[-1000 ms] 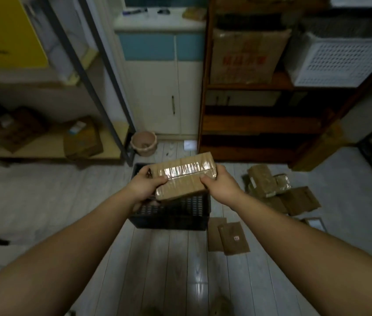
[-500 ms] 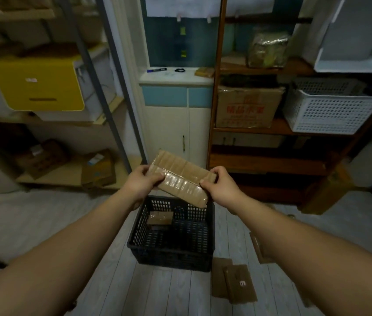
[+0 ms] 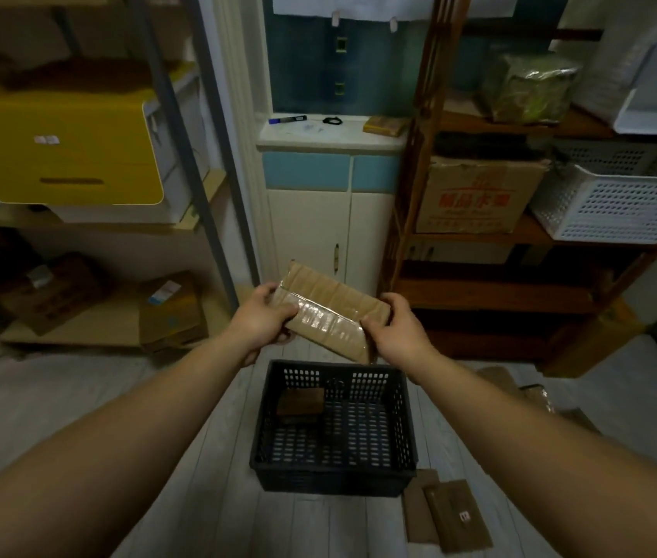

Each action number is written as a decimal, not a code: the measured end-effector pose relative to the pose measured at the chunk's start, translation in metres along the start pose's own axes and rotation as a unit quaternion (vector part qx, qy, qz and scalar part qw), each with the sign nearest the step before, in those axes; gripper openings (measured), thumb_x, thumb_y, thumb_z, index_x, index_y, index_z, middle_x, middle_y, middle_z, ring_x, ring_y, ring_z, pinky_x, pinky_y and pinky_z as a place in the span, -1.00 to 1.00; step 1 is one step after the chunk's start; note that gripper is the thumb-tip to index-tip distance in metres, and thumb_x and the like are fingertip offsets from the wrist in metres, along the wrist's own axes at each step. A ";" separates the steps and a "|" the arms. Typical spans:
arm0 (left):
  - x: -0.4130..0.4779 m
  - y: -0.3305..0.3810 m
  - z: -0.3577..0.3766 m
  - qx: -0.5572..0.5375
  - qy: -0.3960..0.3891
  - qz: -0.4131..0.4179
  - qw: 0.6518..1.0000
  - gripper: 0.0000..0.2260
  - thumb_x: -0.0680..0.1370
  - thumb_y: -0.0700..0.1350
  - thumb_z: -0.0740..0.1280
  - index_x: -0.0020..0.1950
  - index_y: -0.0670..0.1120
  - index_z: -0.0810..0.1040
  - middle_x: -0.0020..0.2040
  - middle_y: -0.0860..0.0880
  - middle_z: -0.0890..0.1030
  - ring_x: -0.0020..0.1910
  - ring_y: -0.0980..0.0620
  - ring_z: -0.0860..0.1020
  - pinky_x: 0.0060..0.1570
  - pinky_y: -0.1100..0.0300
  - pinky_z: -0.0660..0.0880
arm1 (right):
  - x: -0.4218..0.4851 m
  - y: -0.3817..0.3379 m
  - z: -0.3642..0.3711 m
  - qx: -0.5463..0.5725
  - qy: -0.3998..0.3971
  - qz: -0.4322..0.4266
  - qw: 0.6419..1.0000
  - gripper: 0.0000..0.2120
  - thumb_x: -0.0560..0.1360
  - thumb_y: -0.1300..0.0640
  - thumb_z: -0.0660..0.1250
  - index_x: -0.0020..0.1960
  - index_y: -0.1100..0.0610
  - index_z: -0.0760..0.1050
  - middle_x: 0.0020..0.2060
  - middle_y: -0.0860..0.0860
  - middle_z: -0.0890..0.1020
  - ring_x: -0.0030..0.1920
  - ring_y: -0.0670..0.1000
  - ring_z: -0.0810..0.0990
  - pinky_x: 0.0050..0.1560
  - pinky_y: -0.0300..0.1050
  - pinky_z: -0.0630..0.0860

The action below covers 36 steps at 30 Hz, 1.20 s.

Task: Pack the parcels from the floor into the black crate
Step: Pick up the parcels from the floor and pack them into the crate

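A wooden shelf unit (image 3: 479,292) fills the room from 1 to 3 o'clock. It carries a white perforated basket (image 3: 616,207) and, just beside the basket at its 9 o'clock, a cardboard box (image 3: 475,195) with red print. At 10 o'clock a yellow box (image 3: 57,151) sits on a metal rack. A white cabinet (image 3: 310,235) with blue upper panels stands at 12 o'clock, between the two shelving units.

The black crate (image 3: 334,483) stands on the pale plank floor at 6 o'clock, between the person's forearms.

A brown taped parcel (image 3: 328,312) is held in the air above the far edge of the crate, tilted so its right end sits lower. The left hand (image 3: 258,320) grasps its left end with fingers curled round the edge. The right hand (image 3: 399,336) grips the right end, thumb on the near face.

Two flat brown parcels (image 3: 455,513) lie on the floor at the crate's 5 o'clock, overlapping and just beside its corner. A small brown parcel (image 3: 301,400) rests inside the crate at its far left. A blue marker (image 3: 287,120) lies on the cabinet top.
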<state>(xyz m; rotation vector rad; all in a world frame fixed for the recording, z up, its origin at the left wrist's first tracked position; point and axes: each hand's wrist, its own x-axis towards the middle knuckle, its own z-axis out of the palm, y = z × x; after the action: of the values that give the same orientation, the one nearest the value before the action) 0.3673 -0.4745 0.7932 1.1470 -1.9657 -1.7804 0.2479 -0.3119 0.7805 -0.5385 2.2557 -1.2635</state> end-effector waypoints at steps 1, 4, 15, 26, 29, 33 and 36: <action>0.008 -0.003 -0.006 0.009 -0.003 -0.003 1.000 -0.56 0.55 -0.16 0.32 0.41 -0.05 0.30 0.05 -0.05 0.56 -0.26 0.03 0.58 -0.41 0.25 0.55 | 0.004 -0.002 0.007 0.007 0.025 0.017 1.000 -0.47 0.55 0.03 0.31 0.45 0.04 0.22 0.31 0.08 0.46 0.25 0.13 0.49 0.21 0.09 0.51; 0.031 -0.010 -0.015 0.067 -0.024 -0.004 0.997 -0.53 0.53 -0.07 0.33 0.42 -0.01 0.32 0.16 -0.04 0.55 0.00 -0.04 0.59 -0.04 0.08 0.55 | 0.015 -0.002 0.019 0.028 0.053 0.058 0.996 -0.49 0.53 0.02 0.33 0.42 0.07 0.26 0.28 0.09 0.51 0.22 0.12 0.52 0.22 0.10 0.49; 0.101 -0.032 0.015 0.084 -0.044 -0.081 0.992 -0.61 0.55 -0.13 0.30 0.36 -0.07 0.33 0.02 -0.04 0.54 -0.15 0.06 0.51 -0.23 0.23 0.42 | 0.099 0.030 0.014 0.000 -0.072 0.047 0.996 -0.21 0.51 0.21 0.36 0.56 0.03 -0.05 0.37 0.00 0.41 0.34 0.06 0.41 0.33 -0.09 0.35; 0.178 -0.092 0.056 0.155 -0.064 -0.159 0.973 -0.58 0.57 -0.04 0.27 0.42 -0.07 0.33 0.28 -0.14 0.49 0.18 -0.13 0.51 0.21 -0.09 0.47 | 0.178 0.107 0.034 0.022 -0.102 0.082 0.991 -0.63 0.49 0.23 0.37 0.13 -0.09 0.29 0.05 -0.01 0.52 0.06 0.01 0.53 0.11 -0.03 0.53; 0.199 -0.117 0.053 0.201 -0.110 -0.139 0.963 -0.55 0.57 -0.02 0.28 0.43 -0.05 0.31 0.29 -0.10 0.49 0.22 -0.11 0.49 0.26 -0.09 0.43 | 0.185 0.128 0.052 0.025 -0.094 0.109 0.989 -0.65 0.52 0.26 0.31 0.20 -0.04 0.30 0.03 -0.05 0.53 0.05 -0.04 0.54 0.09 -0.08 0.54; 0.231 -0.164 0.057 0.251 -0.160 -0.102 0.949 -0.54 0.54 -0.02 0.30 0.42 -0.03 0.32 0.29 -0.06 0.50 0.24 -0.08 0.48 0.30 -0.04 0.39 | 0.205 0.174 0.089 -0.005 -0.070 0.129 0.989 -0.41 0.52 0.18 0.33 0.47 0.01 0.18 0.26 0.04 0.46 0.22 0.05 0.50 0.25 0.05 0.50; 0.256 -0.217 0.074 0.248 -0.179 -0.085 0.948 -0.60 0.54 -0.09 0.32 0.37 -0.03 0.38 0.25 -0.06 0.54 0.17 -0.03 0.52 0.26 0.02 0.43 | 0.230 0.231 0.118 -0.008 -0.054 0.147 0.988 -0.41 0.52 0.19 0.32 0.47 -0.02 0.18 0.27 0.06 0.46 0.23 0.07 0.51 0.19 -0.04 0.51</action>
<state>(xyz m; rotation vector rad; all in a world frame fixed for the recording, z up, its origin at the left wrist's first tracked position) 0.2324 -0.5834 0.4968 1.2302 -2.7211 -1.7198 0.1114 -0.4052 0.4761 -0.2597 2.1599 -1.0442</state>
